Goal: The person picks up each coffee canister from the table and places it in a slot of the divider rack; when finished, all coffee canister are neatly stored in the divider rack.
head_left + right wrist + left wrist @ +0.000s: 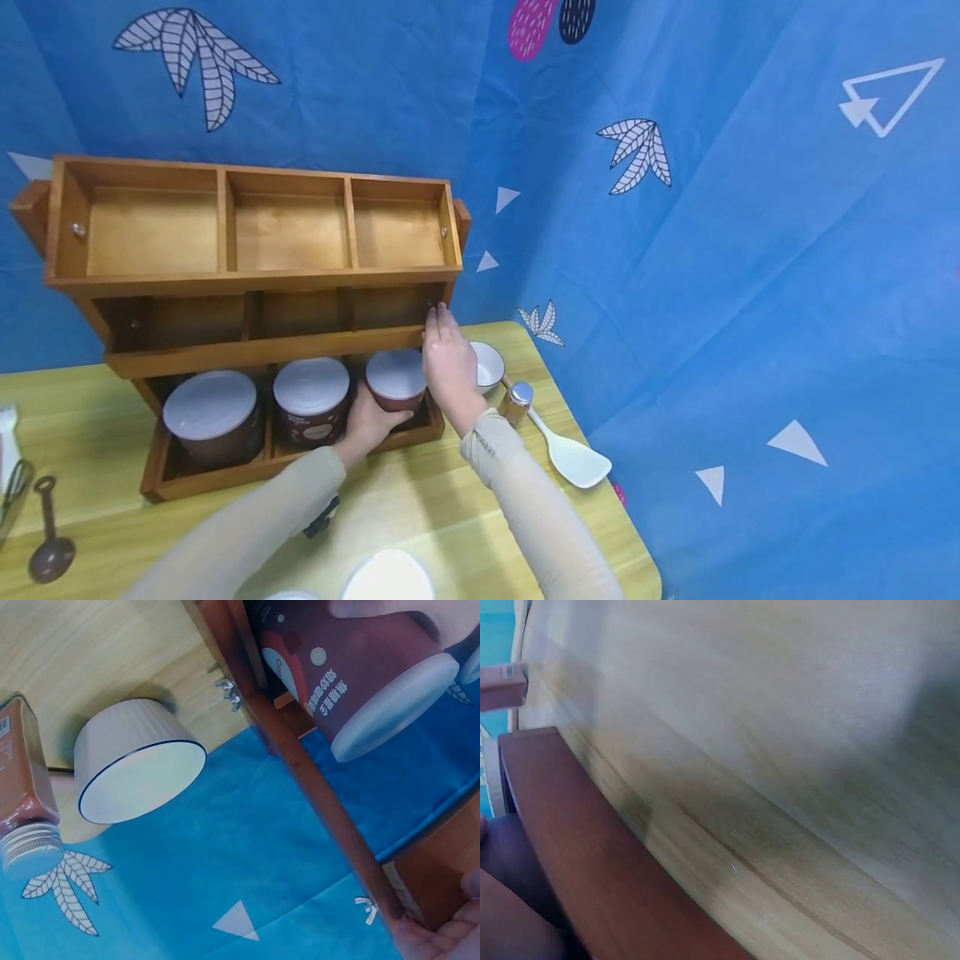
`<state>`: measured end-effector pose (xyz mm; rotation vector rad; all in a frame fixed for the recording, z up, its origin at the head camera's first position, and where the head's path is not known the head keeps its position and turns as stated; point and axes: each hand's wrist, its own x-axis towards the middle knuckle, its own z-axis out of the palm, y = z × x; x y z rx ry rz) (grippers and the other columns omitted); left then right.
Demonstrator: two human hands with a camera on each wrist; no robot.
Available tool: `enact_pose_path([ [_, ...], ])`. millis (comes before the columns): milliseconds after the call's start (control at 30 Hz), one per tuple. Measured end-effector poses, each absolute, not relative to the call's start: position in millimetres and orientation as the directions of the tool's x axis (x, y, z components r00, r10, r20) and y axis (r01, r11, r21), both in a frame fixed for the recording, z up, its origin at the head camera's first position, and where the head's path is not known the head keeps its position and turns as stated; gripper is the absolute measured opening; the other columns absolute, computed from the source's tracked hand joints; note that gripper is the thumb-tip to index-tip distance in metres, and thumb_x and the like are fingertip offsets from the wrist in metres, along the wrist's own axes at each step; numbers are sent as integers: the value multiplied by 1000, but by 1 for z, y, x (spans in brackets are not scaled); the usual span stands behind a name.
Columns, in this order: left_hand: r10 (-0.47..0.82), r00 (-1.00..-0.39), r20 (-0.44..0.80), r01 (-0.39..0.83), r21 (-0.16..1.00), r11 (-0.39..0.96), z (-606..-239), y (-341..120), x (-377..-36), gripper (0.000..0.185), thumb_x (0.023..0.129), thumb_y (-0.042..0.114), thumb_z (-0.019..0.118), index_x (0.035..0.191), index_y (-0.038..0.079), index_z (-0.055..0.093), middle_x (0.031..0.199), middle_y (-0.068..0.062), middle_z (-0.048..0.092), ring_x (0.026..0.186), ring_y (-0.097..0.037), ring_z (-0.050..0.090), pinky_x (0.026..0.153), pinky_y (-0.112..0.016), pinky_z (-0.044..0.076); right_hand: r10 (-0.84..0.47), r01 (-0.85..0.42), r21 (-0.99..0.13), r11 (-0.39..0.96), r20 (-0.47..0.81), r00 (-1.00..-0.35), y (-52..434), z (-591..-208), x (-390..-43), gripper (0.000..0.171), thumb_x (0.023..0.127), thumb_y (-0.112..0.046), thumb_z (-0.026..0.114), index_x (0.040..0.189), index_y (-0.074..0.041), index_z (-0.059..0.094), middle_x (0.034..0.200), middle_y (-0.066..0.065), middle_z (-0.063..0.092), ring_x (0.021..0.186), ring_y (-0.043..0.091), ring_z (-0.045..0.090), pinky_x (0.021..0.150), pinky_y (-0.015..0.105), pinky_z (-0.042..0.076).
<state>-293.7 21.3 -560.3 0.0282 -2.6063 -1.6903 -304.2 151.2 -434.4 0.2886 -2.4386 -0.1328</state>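
A brown tub (396, 375) with a white lid stands tilted at the right end of the wooden rack's (300, 342) bottom tier. My left hand (367, 425) grips its near left side, thumb across the front. In the right wrist view the tub (352, 675) shows pale printing, with left-hand fingers on its wall. My right hand (450, 362) rests against the right end of the middle tier, fingers straight and pointing up. Two more lidded tubs, one at the left (212, 417) and one in the middle (311, 400), occupy the same bottom tier.
Right of the rack are a white bowl (489, 367), a spice jar (516, 404) and a white spatula (577, 458). A brown ladle (51, 557) and a whisk (17, 492) lie at the left. A white round thing (388, 577) is at the near edge.
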Motion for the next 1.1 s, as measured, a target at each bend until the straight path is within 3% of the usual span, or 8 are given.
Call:
enact_pose_path([
  [200,72,-997,-27,0,936,352,-544,2,-271,102,76,19,83,150,-8,18,149,-31,37,137,-47,39,115,-57,35,-237,-171,165,971,600,-764,149,-433,-301,38,99,-22,57,132,-3,60,136,11,63,124,20,62,86,28,60],
  [433,300,-947,-116,27,901,433,-524,-45,-224,113,79,38,81,152,-11,10,157,-35,18,145,-49,23,119,-57,28,-239,-175,163,971,615,-752,155,-437,-299,38,98,-21,59,130,-1,61,134,13,64,122,22,63,89,30,59],
  [700,367,-924,104,286,827,484,-526,-98,-176,109,75,37,84,152,-6,21,154,-31,32,137,-49,39,110,-56,36,-210,-157,140,978,609,-765,172,-441,-296,36,99,-19,56,129,0,61,134,15,63,122,24,63,89,33,59],
  [967,408,-905,121,332,802,498,-535,-134,-143,112,70,38,86,156,7,22,155,-26,35,134,-50,42,105,-63,40,-204,-158,130,979,586,-784,187,-437,-302,37,101,-17,53,131,3,59,134,18,62,124,27,61,98,35,55],
  [1100,412,-902,127,354,765,538,-545,-147,-130,115,66,38,88,156,7,24,153,-26,37,131,-50,45,101,-63,44,-177,-150,95,984,564,-806,193,-434,-304,37,101,-17,51,132,3,58,136,19,61,126,28,60,102,36,53],
])
